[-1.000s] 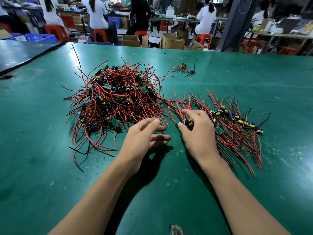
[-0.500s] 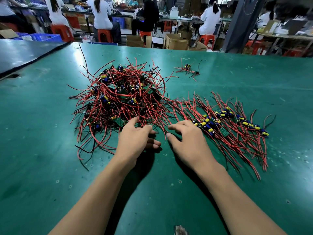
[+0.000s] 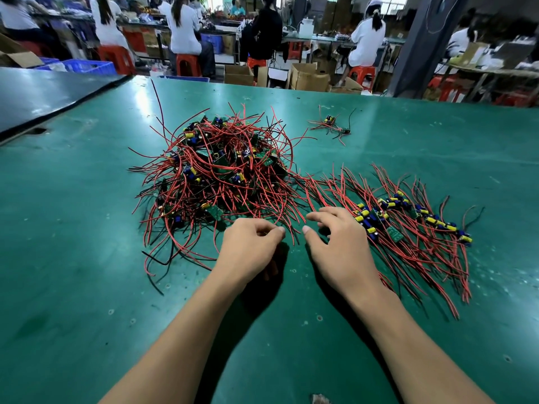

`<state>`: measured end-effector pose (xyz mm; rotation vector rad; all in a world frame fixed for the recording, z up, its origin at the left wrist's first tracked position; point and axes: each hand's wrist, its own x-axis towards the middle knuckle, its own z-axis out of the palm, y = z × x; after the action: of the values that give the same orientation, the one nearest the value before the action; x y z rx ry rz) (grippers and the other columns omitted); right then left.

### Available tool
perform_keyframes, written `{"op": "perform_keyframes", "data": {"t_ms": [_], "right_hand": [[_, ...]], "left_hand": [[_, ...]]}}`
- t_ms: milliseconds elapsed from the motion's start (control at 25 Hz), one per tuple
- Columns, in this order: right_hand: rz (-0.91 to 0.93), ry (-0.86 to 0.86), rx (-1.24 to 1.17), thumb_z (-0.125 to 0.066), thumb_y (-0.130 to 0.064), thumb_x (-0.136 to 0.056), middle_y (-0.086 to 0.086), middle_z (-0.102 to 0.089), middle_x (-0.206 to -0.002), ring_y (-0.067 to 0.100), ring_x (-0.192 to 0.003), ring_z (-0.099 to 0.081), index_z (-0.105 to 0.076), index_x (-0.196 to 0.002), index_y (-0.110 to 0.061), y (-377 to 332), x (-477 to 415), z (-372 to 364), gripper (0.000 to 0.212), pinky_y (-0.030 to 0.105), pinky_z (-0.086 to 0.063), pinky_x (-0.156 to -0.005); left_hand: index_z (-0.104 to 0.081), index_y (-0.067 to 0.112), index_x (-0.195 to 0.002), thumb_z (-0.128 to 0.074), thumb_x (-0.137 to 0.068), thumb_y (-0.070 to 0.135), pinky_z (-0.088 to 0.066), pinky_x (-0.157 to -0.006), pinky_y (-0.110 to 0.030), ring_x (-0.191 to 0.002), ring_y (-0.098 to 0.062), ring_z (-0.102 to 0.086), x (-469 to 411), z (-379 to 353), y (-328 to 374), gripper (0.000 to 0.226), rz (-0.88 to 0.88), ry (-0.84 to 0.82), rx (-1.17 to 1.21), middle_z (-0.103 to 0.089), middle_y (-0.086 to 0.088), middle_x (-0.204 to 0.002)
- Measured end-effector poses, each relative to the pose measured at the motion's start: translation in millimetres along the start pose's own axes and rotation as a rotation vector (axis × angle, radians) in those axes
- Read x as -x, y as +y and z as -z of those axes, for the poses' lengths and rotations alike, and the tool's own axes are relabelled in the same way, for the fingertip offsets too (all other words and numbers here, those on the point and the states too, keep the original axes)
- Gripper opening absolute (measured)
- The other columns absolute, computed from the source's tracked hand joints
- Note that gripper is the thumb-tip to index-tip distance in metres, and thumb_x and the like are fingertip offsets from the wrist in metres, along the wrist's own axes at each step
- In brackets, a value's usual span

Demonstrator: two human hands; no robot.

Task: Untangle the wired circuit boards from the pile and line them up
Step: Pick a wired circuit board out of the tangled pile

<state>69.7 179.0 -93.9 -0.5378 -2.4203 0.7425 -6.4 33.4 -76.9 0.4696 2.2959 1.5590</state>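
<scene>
Red-wired boards on the green table point(image 3: 87, 258), two hands at work.
The tangled pile point(image 3: 221, 176), small green boards with blue and yellow parts, sits mid-table. The left hand point(image 3: 250, 246) curls at its near edge, grip unclear. The right hand point(image 3: 335, 243) is loose and empty beside the lined-up row point(image 3: 408, 217).

Bright, even overhead light falls on the green table point(image 3: 87, 287), leaving pale glare streaks on its far surface at 11 and 1 o'clock. Soft, dark shadows pool beneath the left hand point(image 3: 248, 249) and the right hand point(image 3: 338, 252), filling the gap between the forearms. The pile point(image 3: 221, 176) of red wires is sharp, while the seated workers point(image 3: 183, 27) at 12 o'clock are softer and dimmer. Wide-angle distortion bows the table's far edge and tilts the pillar point(image 3: 420, 42) at 1 o'clock. A window point(image 3: 390, 4) beside it is washed out.
</scene>
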Motion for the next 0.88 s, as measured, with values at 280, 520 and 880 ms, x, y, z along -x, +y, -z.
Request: {"op": "perform_keyframes", "data": {"t_ms": [280,520,880], "right_hand": [[-0.028,0.003,0.022,-0.068,-0.028,-0.092,0.001,-0.061,-0.127,0.016,-0.119,-0.056,-0.074,-0.116,-0.015,4,-4,0,0.027,0.039,-0.05,-0.099],[-0.028,-0.001,-0.021,-0.068,-0.027,-0.093,0.001,-0.06,-0.129,0.014,-0.119,-0.056,-0.075,-0.114,-0.014,3,-3,-1,0.025,0.039,-0.048,-0.103],[0.046,-0.027,-0.069,-0.071,-0.021,-0.09,-0.006,-0.062,-0.107,0.004,-0.101,-0.055,-0.078,-0.104,-0.013,-7,1,-8,0.017,-0.003,-0.028,-0.092]], "left_hand": [[-0.053,0.015,-0.093,-0.069,-0.087,0.023,-0.053,-0.051,-0.035,-0.051,-0.028,-0.065,-2,3,0,0.018,-0.063,0.267,0.086,-0.067,-0.012,-0.075],[-0.029,0.023,-0.147,-0.06,-0.091,0.007,-0.054,-0.046,-0.03,-0.05,-0.024,-0.067,-3,12,-1,0.066,-0.06,0.341,0.312,-0.068,-0.008,-0.085],[-0.041,0.007,-0.143,-0.059,-0.094,0.01,-0.054,-0.045,-0.032,-0.045,-0.023,-0.064,-13,23,3,0.053,0.068,0.213,0.251,-0.069,-0.008,-0.078]]}}
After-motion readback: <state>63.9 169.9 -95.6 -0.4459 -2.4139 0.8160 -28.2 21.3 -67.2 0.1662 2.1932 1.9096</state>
